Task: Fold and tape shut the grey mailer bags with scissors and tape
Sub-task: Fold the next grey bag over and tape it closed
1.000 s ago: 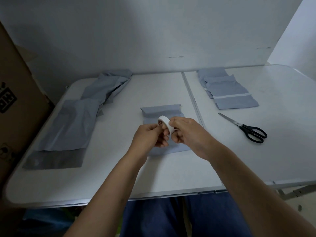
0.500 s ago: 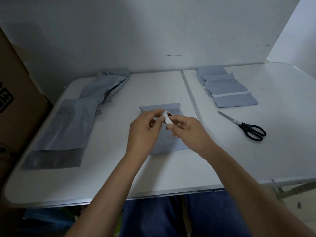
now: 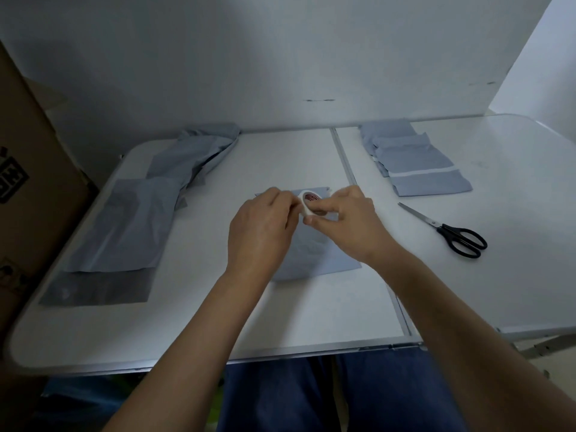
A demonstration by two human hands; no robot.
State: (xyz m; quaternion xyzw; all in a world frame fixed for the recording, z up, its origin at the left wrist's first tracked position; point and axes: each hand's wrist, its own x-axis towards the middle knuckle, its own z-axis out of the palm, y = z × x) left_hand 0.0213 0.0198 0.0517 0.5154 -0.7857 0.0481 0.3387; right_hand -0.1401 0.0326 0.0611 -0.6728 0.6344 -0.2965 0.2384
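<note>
Two hands meet over the folded grey plastic mailer bag (image 3: 314, 254) at the middle of the white folding tabletop (image 3: 280, 313), and between them sits the small white roll of tape (image 3: 307, 203). Compared with a second ago, both hands have travelled away from the person toward twelve o'clock and lower over the bag, so the roll now hovers near the bag's folded far edge instead of its middle. The roll has also turned: its red-printed core now faces the camera.

The right hand (image 3: 349, 224) pinches the roll, thumb under it and fingers curled over its rim. The left hand (image 3: 261, 232) has its fingertips curled against the roll's nine o'clock side, apparently picking at the loose end of the tape; whether a strip is already freed is too small to tell. I judge this as the start of the taping step: the fold is made, and no tape yet shows across it.

Black-handled steel scissors (image 3: 448, 230) lie untouched at three o'clock of the hands, well apart. At one o'clock rests a stack of finished folded grey bags (image 3: 414, 163), one showing a white strip. At nine to ten o'clock lies a pile of unfolded grey mailer bags (image 3: 131, 219).
</note>
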